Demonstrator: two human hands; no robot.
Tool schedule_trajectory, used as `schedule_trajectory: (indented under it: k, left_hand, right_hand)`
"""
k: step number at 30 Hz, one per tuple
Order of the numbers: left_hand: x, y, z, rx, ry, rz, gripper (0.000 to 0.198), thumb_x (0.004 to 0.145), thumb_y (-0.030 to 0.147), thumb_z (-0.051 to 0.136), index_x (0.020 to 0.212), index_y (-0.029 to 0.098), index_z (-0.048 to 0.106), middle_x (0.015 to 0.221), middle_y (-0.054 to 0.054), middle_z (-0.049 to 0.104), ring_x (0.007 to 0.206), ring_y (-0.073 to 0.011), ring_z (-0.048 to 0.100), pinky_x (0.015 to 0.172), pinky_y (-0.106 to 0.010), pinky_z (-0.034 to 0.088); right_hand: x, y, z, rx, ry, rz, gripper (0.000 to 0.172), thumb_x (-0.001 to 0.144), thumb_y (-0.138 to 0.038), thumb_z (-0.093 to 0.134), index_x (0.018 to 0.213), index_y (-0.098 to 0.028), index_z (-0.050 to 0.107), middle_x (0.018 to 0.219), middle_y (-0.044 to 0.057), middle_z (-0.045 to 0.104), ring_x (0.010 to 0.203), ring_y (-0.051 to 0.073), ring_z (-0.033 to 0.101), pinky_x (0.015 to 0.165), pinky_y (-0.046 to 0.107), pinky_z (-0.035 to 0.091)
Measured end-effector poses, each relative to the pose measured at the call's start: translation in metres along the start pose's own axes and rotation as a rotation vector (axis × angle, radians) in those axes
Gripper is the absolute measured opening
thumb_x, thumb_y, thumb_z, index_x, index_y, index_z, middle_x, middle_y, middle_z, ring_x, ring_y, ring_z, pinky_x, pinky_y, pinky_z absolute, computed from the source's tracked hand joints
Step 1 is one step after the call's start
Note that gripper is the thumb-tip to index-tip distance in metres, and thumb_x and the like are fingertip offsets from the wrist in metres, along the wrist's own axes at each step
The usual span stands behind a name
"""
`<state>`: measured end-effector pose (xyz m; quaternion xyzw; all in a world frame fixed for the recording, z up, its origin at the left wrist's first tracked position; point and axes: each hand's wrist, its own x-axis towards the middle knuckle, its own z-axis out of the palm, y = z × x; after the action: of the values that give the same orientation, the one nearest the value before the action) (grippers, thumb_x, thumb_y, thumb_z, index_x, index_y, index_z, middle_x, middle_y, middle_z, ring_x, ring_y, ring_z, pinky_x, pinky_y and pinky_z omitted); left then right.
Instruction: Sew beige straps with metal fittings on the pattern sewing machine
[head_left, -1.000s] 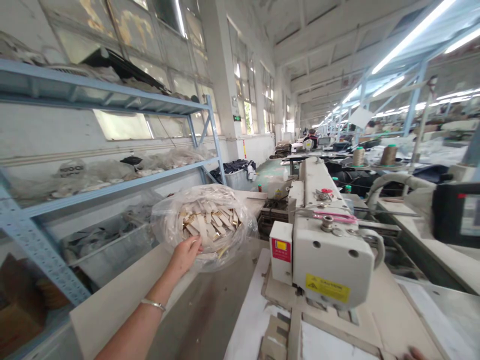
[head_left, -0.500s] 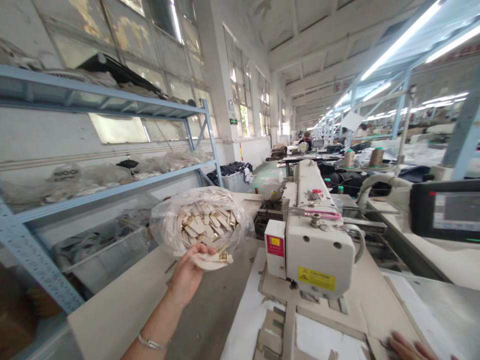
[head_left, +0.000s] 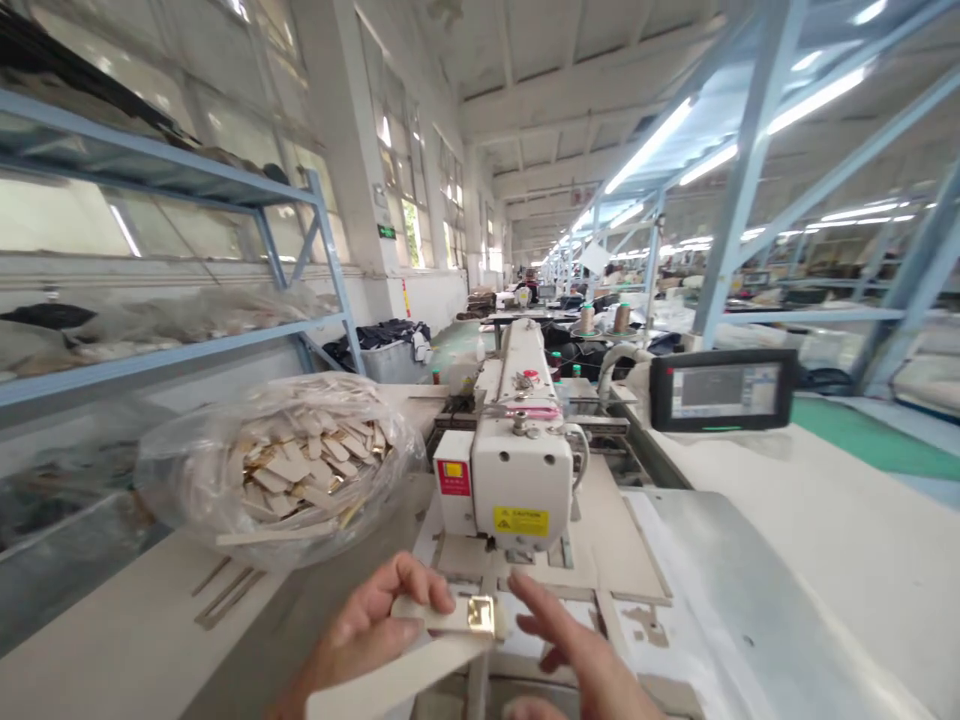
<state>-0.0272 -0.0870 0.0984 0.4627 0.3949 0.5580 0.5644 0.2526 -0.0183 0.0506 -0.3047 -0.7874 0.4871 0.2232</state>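
Note:
My left hand (head_left: 367, 625) pinches a beige strap (head_left: 401, 677) between thumb and fingers, just in front of the sewing machine. A shiny gold buckle (head_left: 481, 615) sits on the strap, and the strap's longer end hangs toward me. Close to the right of the buckle is my right hand (head_left: 581, 655), fingers apart and nothing in them. Behind the hands stands the white sewing machine head (head_left: 517, 475) with a yellow caution label. On the left, a clear plastic bag (head_left: 187, 480) lies open, holding many similar beige straps (head_left: 319, 460) with gold buckles.
Beige template plates (head_left: 622, 540) lie on the machine bed under the head. A control screen (head_left: 724, 390) stands on the right. Blue shelving (head_left: 330, 260) with bagged goods lines the left wall. Thread cones (head_left: 621, 318) stand behind the machine.
My left hand has brought the buckled strap from beside the bag to in front of the machine. My right hand has risen from the plate toward the buckle. The view has turned right.

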Motion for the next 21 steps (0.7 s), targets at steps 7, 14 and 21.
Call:
schedule_trajectory:
  k: [7, 14, 21]
  left_hand:
    - [0.007, 0.012, 0.023, 0.626, -0.283, -0.111, 0.033, 0.08, 0.013, 0.054, 0.105, 0.028, 0.07, 0.102, 0.002, 0.07, 0.097, -0.0176, 0.063, 0.085, -0.024, 0.045]
    - [0.019, 0.035, 0.04, 1.025, -0.221, 0.143, 0.043, 0.085, 0.014, 0.055, 0.118, 0.036, 0.071, 0.119, 0.004, 0.074, 0.112, -0.0203, 0.067, 0.1, -0.025, 0.048]
    - [0.006, 0.026, 0.05, 0.942, -0.08, 0.461, 0.04, 0.085, 0.008, 0.056, 0.111, 0.038, 0.065, 0.099, 0.008, 0.075, 0.09, -0.0132, 0.073, 0.082, -0.014, 0.053]
  right_hand:
    - [0.005, -0.022, -0.001, 0.454, -0.147, 0.052, 0.034, 0.079, -0.036, 0.081, 0.094, -0.019, 0.055, 0.074, -0.007, 0.046, 0.064, 0.009, 0.037, 0.056, 0.02, 0.028]
    - [0.0, -0.016, -0.003, 0.169, -0.014, 0.064, 0.026, 0.076, -0.028, 0.075, 0.09, -0.018, 0.057, 0.077, -0.004, 0.05, 0.067, 0.011, 0.044, 0.059, 0.023, 0.031]
    - [-0.012, -0.009, -0.017, -0.123, -0.03, -0.048, 0.017, 0.095, -0.034, 0.056, 0.089, -0.019, 0.062, 0.085, 0.003, 0.063, 0.078, 0.017, 0.059, 0.069, 0.025, 0.046]
